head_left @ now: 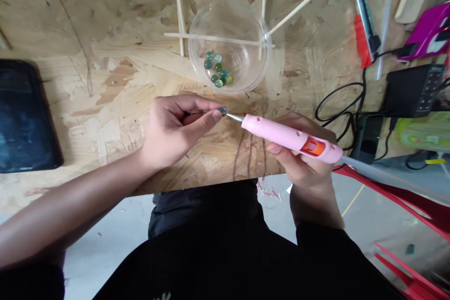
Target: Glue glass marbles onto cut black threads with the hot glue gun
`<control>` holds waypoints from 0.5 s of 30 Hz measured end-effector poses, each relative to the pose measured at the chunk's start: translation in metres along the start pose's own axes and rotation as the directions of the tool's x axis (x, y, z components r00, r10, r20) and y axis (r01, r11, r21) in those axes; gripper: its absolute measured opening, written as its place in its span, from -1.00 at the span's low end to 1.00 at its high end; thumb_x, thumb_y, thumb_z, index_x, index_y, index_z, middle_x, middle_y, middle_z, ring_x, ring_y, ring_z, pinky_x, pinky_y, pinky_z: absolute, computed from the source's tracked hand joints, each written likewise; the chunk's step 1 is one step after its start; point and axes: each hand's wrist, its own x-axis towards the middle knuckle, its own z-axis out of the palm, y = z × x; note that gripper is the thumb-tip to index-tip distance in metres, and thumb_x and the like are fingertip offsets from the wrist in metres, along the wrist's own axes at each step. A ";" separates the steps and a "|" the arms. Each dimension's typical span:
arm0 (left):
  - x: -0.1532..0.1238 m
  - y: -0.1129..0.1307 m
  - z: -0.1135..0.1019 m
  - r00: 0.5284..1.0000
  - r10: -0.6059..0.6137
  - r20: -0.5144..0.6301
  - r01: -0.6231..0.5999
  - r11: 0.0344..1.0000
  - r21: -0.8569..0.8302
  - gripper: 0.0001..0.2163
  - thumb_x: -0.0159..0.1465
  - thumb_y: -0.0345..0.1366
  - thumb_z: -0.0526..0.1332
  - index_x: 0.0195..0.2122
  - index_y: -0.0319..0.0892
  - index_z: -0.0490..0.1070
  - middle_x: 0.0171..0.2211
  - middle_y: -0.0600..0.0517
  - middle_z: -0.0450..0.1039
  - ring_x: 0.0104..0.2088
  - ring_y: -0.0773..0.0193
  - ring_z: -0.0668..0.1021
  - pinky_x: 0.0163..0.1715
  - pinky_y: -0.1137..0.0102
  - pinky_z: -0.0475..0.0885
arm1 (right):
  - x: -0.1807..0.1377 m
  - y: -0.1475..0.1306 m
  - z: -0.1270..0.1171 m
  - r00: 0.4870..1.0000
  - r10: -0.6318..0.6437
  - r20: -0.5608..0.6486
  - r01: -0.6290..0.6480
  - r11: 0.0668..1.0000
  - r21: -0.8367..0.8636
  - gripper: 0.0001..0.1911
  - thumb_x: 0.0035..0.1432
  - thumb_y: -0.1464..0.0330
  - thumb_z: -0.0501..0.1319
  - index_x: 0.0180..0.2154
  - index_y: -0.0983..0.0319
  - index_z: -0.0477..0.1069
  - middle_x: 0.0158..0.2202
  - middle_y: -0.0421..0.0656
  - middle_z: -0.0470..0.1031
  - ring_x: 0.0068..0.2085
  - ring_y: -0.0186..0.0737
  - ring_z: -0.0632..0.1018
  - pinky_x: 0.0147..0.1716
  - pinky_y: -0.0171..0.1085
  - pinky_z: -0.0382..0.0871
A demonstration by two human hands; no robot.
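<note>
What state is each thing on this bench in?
Left hand: fingers pinched on a marble.
Right hand: closed around the glue gun.
Glue gun: nozzle touching the marble.
Bowl: upright, open, holding marbles.
Tablet: lying flat, screen dark.

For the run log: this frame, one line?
left hand: pinching marble; right hand: pink glue gun, nozzle at marble; clear bowl: more marbles

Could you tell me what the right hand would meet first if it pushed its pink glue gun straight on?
Probably the small dark marble pinched by the left hand; the right hand holds the pink plastic glue gun with its tip almost touching.
</note>
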 end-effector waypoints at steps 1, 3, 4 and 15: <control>0.000 0.001 0.000 1.000 0.001 0.006 -0.001 1.000 0.000 -0.82 0.31 -0.07 0.57 -0.22 -0.05 0.80 -0.66 0.18 0.10 -0.64 0.45 0.08 -0.62 0.34 -0.07 | -0.001 0.001 0.000 1.000 -0.002 -0.007 0.002 1.000 -0.004 -0.82 0.30 0.32 0.46 -0.06 0.04 0.64 -0.21 -0.17 0.70 -0.27 -0.07 0.69 -0.34 -0.04 0.60; 0.000 0.003 0.000 1.000 0.004 0.018 -0.004 1.000 0.009 -0.83 0.31 -0.08 0.57 -0.23 -0.05 0.80 -0.67 0.20 0.07 -0.64 0.45 0.06 -0.61 0.34 -0.07 | -0.001 0.002 0.000 1.000 -0.008 -0.011 0.008 1.000 -0.012 -0.82 0.31 0.34 0.45 -0.05 0.03 0.64 -0.20 -0.18 0.70 -0.24 -0.06 0.70 -0.31 -0.03 0.61; 0.000 0.004 0.000 1.000 0.006 0.024 -0.006 1.000 0.015 -0.83 0.30 -0.08 0.58 -0.24 -0.05 0.79 -0.67 0.21 0.05 -0.64 0.45 0.05 -0.60 0.34 -0.06 | -0.001 0.002 0.000 1.000 -0.008 -0.007 0.008 1.000 -0.012 -0.81 0.31 0.35 0.45 -0.05 0.03 0.64 -0.20 -0.18 0.70 -0.23 -0.05 0.70 -0.30 -0.02 0.61; 0.000 -0.001 0.000 1.000 0.020 0.009 -0.019 1.000 -0.003 -0.82 0.34 -0.09 0.57 -0.20 -0.08 0.80 -0.66 0.18 0.12 -0.64 0.46 0.12 -0.62 0.33 -0.07 | 0.002 -0.002 0.002 1.000 -0.019 0.011 0.019 1.000 0.001 -0.81 0.29 0.32 0.47 -0.06 0.04 0.62 -0.23 -0.17 0.71 -0.31 -0.09 0.69 -0.39 -0.07 0.58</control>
